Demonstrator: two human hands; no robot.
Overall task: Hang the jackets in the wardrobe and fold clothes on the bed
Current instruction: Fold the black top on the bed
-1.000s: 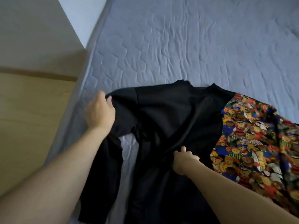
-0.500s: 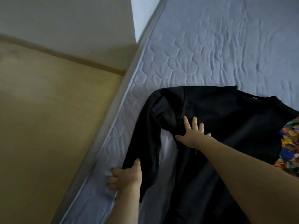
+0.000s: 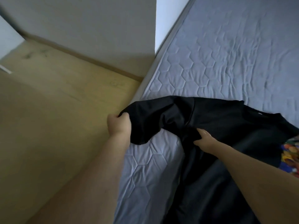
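Note:
A black long-sleeved top [image 3: 226, 126] lies spread on the grey quilted mattress [image 3: 226, 54], its neck towards the far right. My left hand [image 3: 119, 124] grips the end of its left sleeve and holds it lifted over the mattress's left edge. My right hand [image 3: 204, 139] rests on the cloth near the armpit, thumb and fingers spread; part of it is lost in the dark folds. A garment with a colourful bear print [image 3: 291, 156] peeks out at the right edge, partly under the black top.
The wooden floor [image 3: 56, 118] runs along the left of the bed. A grey wall with a skirting board [image 3: 80, 29] stands behind it. The far half of the mattress holds no clothes.
My left hand has taken the sleeve end from low on the mattress edge and lifted it up and outward. My right hand has slid down to the armpit. The view has swung left.

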